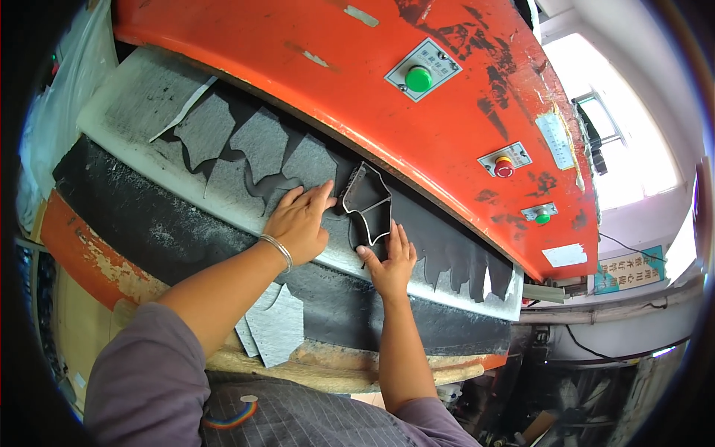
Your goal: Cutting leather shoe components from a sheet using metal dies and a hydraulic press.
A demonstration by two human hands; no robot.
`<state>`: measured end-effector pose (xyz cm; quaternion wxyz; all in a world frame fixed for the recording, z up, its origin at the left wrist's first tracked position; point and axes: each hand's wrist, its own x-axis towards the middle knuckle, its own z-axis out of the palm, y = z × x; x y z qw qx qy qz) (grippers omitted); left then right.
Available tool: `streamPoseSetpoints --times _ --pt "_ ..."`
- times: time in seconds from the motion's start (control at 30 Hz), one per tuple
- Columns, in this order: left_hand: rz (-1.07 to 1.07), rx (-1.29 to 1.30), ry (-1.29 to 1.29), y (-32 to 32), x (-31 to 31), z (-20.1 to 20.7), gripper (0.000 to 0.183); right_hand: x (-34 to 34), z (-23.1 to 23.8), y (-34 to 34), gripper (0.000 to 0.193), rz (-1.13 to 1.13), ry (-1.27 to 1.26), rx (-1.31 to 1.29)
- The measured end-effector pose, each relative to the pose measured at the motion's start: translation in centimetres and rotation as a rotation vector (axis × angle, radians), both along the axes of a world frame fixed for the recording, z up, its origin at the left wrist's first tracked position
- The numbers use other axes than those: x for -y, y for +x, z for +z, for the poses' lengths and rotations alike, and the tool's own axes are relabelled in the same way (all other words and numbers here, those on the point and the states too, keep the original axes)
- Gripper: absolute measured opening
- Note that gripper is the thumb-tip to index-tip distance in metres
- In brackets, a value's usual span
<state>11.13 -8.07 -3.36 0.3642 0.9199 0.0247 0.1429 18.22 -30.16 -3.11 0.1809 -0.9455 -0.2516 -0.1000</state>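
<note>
A metal cutting die (366, 200), an open frame with a crossbar, stands on a dark sheet (436, 235). The thumb and fingers of my right hand (391, 267) close around its near end. My left hand (299, 227) lies with fingers stretched out over the sheet, just left of the die, its fingertips near the frame. Left of that hand, the sheet has several angular cut-outs, with the grey surface of the cutting board (112, 141) showing through. A small stack of grey cut pieces (275, 328) rests on the near ledge, below my left forearm.
The orange press head (298, 45) spans the far side, close above the board. On it are a large green button (418, 78), a red stop button (504, 167) and a smaller green button (542, 217). A worn black ledge (164, 208) runs along the near side.
</note>
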Motion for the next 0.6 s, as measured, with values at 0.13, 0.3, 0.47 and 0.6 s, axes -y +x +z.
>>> streamPoseSetpoints --times 0.13,0.3,0.47,0.6 --pt "0.016 -0.01 0.026 0.0 0.7 1.5 0.072 0.4 1.0 0.2 0.083 0.004 0.012 -0.046" --pt "0.028 -0.033 0.028 0.3 2.4 2.3 0.071 2.1 2.2 0.2 0.087 -0.008 -0.017 -0.085" --pt "0.261 -0.054 -0.382 0.1 3.7 5.4 0.054 8.2 5.0 1.5 0.075 0.058 0.701 -0.12" --pt "0.227 0.492 -0.314 3.4 3.4 13.8 0.014 15.6 17.3 7.6 0.057 -0.229 0.897 0.507"
